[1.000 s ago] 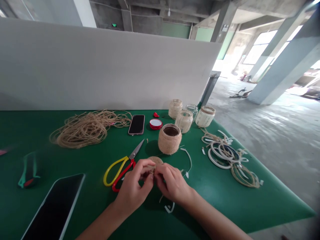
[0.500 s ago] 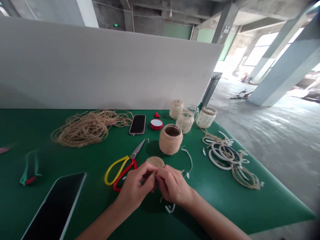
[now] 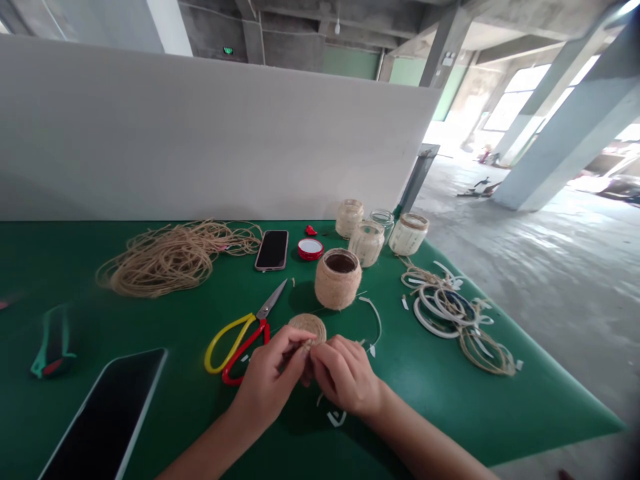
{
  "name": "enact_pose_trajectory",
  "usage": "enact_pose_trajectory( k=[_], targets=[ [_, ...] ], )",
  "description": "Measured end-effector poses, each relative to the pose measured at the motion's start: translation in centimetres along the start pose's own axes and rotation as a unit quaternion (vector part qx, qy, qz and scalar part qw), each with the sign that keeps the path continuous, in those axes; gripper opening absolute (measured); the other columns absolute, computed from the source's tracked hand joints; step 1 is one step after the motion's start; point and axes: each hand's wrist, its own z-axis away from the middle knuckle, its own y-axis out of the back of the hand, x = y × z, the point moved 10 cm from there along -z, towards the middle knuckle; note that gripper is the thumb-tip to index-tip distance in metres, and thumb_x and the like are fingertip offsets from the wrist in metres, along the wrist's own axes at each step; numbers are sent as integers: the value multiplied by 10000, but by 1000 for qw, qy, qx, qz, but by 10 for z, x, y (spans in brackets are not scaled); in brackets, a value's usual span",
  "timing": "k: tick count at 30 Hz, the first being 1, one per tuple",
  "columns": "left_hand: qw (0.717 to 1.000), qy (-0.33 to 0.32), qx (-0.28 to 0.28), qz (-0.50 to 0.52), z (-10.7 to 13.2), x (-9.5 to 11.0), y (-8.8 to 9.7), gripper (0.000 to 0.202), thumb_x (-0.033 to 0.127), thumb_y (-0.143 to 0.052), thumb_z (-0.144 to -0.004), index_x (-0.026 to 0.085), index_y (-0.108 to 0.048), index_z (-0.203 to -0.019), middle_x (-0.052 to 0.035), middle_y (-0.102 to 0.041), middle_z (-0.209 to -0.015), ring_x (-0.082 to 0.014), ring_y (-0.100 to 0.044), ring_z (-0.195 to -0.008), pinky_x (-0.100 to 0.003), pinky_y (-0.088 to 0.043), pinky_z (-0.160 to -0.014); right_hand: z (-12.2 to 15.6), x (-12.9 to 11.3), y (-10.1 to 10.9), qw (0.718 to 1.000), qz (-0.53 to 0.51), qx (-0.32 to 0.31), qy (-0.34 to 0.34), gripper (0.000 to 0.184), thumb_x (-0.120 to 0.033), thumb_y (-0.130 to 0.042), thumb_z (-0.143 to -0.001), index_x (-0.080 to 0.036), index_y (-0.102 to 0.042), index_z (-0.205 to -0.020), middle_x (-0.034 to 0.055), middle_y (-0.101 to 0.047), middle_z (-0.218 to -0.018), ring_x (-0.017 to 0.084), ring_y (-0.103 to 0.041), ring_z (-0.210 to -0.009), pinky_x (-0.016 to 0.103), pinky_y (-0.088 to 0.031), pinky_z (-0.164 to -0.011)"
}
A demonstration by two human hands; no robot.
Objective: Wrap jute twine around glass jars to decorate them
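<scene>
Near edge: I see a dark-screened phone (image 3: 105,420) lying flat on the green table (image 3: 450,413), left of my forearms
Left hand: my left hand (image 3: 273,380) has thumb and forefinger pressed together, pinching the near rim of the twine-wound disc (image 3: 307,327)
Right hand: my right hand (image 3: 345,377) is curled, its fingertips meeting the left's and nipping the same rim
Disc: round, flat, tan, covered in a tight spiral of twine; it lies on the table just beyond my fingertips, mid-table
Scissors: yellow-and-red scissors (image 3: 240,337) just left of the disc, blades pointing away
Wrapped jar: a twine-wrapped jar (image 3: 338,278) stands upright and open behind the disc
Right side: loose rings (image 3: 443,303) tangled with twine
Far row: a twine heap (image 3: 165,257), a second phone (image 3: 272,249), a red lid (image 3: 311,249), pale jars (image 3: 367,241)
</scene>
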Motion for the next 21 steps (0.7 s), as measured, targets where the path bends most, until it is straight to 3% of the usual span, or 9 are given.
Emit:
enact_pose_trajectory(
  k=[5, 13, 21],
  targets=[
    [993, 17, 18, 114, 0, -3, 0, 148, 301, -489, -847, 198, -382, -840, 48, -540, -604, -110, -567, -521, -220, -482, -507, 5, -3, -3, 999, 23, -9, 31, 165, -126, -458, -836, -118, -469, -1000, 9, -553, -634, 113, -497, -552, 240, -413, -513],
    [992, 23, 13, 123, -1, 6, 2, 160, 279, -507, -837, 187, -388, -784, 61, -506, -615, -81, -559, -542, -189, -471, -529, -4, -16, 3, 993, 70, -18, 97, 166, -113, -506, -819, -77, -522, -980, 24, -566, -625, 118, -477, -548, 255, -400, -504],
    [991, 45, 23, 120, -3, 3, 1, 146, 273, -505, -813, 185, -395, -775, 64, -521, -580, -86, -551, -499, -194, -466, -490, 3, -3, -3, 997, 43, -32, 59, 190, -107, -567, -784, -107, -545, -973, 14, -555, -648, 114, -477, -583, 246, -408, -527]
  ],
)
